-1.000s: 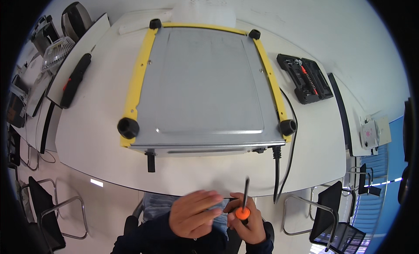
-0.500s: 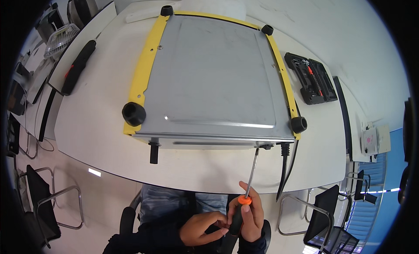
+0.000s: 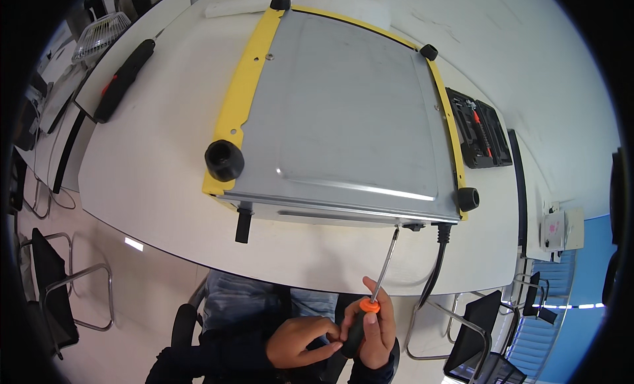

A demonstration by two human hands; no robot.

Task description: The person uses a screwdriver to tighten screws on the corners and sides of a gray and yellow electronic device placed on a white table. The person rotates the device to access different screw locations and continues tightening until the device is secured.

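My right hand (image 3: 375,331) is wrapped round a screwdriver with a dark handle and an orange collar (image 3: 370,305). Its metal shaft slants up and its tip meets the near side of a large metal appliance, close to a small black fitting (image 3: 414,227). Beside the handle's lower end, my left hand (image 3: 300,341) has thumb and fingertips drawn together; what they pinch, if anything, is hidden. The appliance lies with its grey panel (image 3: 350,113) facing up, edged in yellow, with black feet (image 3: 224,161) at the corners.
A black power cord (image 3: 436,265) hangs from the near side over the table's edge. A black and red power screwdriver (image 3: 124,80) lies at the left on the white table (image 3: 152,166). An opened black tool case (image 3: 481,130) is at the right. Chairs (image 3: 472,338) stand nearby.
The view has shifted, so the appliance and table sit slightly differently in it. Both hands keep nearly the same pose, and the screwdriver's tip stays at the near side.
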